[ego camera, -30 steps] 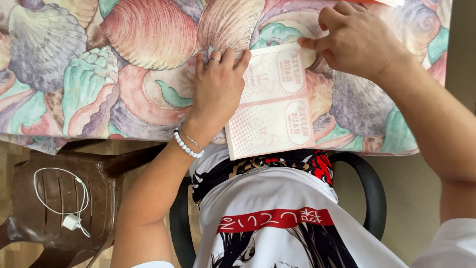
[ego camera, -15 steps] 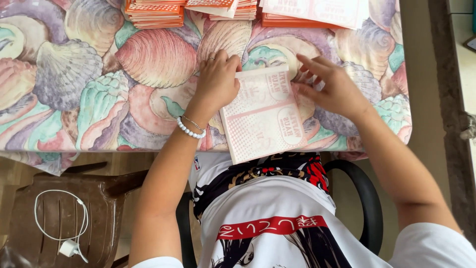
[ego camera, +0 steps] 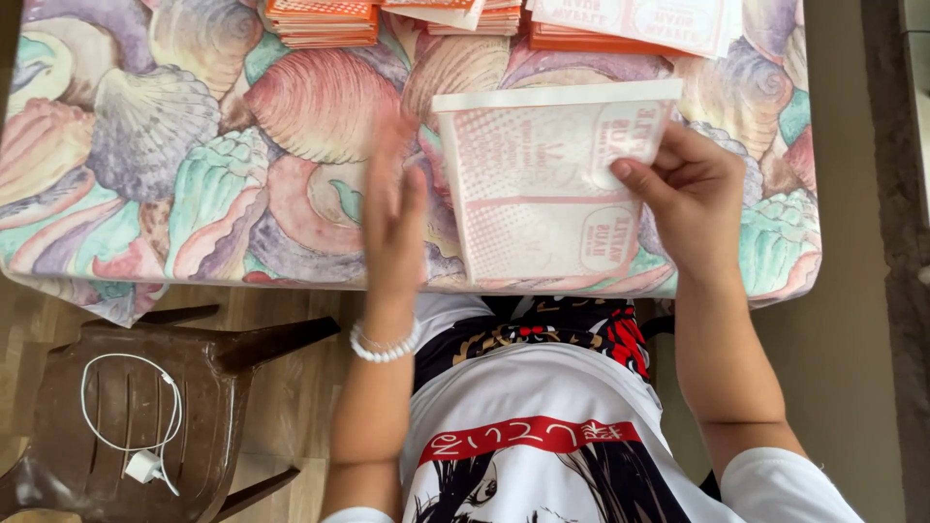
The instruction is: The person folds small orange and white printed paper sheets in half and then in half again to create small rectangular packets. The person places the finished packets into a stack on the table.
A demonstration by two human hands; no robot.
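Left hand [ego camera: 392, 228] lifted off paper sheet [ego camera: 542, 184]; right hand [ego camera: 688, 199] grips edge.

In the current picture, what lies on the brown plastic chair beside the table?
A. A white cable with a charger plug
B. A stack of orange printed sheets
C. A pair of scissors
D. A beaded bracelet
A. A white cable with a charger plug lies coiled on the seat of the brown chair, while the orange stacks sit on the shell-pattern tablecloth and the bracelet is on the left wrist.
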